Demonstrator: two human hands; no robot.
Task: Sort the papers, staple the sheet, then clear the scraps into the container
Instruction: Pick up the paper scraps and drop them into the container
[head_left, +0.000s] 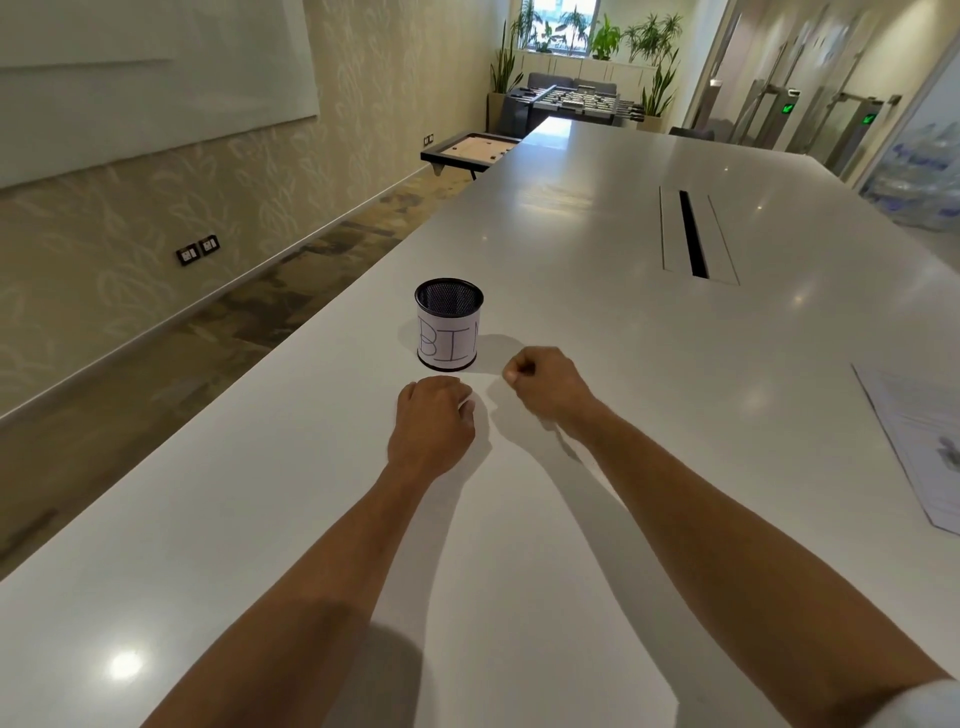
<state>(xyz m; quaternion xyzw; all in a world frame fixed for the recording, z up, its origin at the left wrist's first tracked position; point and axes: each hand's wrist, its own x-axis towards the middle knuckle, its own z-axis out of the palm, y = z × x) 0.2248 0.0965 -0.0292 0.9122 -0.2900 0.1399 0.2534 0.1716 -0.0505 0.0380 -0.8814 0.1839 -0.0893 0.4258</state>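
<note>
A black mesh container (449, 325), wrapped in a white label lettered "BIN", stands upright on the white table (597, 312). My left hand (434, 415) rests knuckles-up on the table just in front of the container. Its fingers are curled under, and a small pale scrap shows at its thumb. My right hand (540, 382) hovers to the right of the container as a closed fist, with a tiny pale scrap pinched at its thumb tip. Most of what either fist holds is hidden. A stack of printed papers (924, 447) lies at the far right edge.
A cable slot (693, 234) runs along the table's middle, farther back. The table's left edge drops to a carpeted floor (291, 291). A low game table (467, 150) and a foosball table (571, 101) stand beyond the far end.
</note>
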